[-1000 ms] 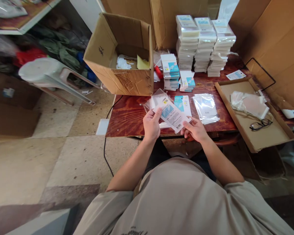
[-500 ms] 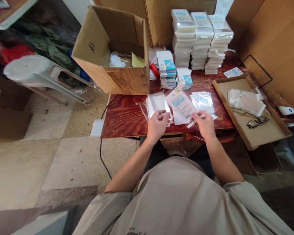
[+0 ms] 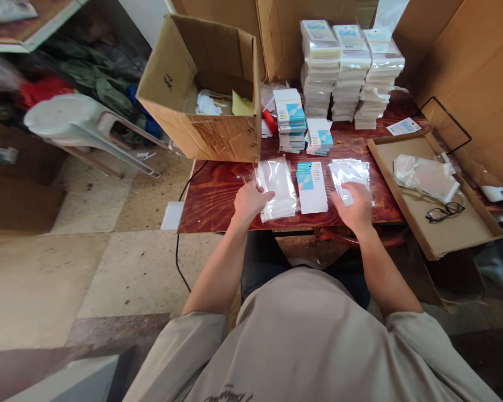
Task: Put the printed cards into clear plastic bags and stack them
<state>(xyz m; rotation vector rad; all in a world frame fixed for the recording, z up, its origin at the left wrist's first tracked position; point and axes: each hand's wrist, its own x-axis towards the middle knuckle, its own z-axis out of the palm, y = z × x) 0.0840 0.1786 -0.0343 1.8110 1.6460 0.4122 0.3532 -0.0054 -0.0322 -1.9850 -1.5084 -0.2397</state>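
Observation:
My left hand [image 3: 250, 205] is at the left edge of a pile of clear plastic sleeves [image 3: 279, 192], thumb apart from the fingers and lying over the pile. Thin clear strips by its fingertips are partly hidden. My right hand [image 3: 354, 206] rests over a small pile of packed cards in shiny clear sleeves [image 3: 352, 169], its thumb and fingers spread. Between the hands lies a slightly fanned stack of blue-and-white printed cards [image 3: 314, 192]. Neither hand visibly grips anything.
Taller card stacks [image 3: 291, 125] stand behind, with high piles of sleeved cards [image 3: 321, 67] further back. A deep cardboard box [image 3: 209, 137] stands at left. At right, a shallow cardboard tray [image 3: 452, 237] holds sleeves and eyeglasses [image 3: 444, 212]. A white stool [image 3: 62, 120] stands left.
The sleeved card and white strip have left my right hand, which now lies over the packed pile. My left hand has shifted left, and the middle card stack is uncovered.

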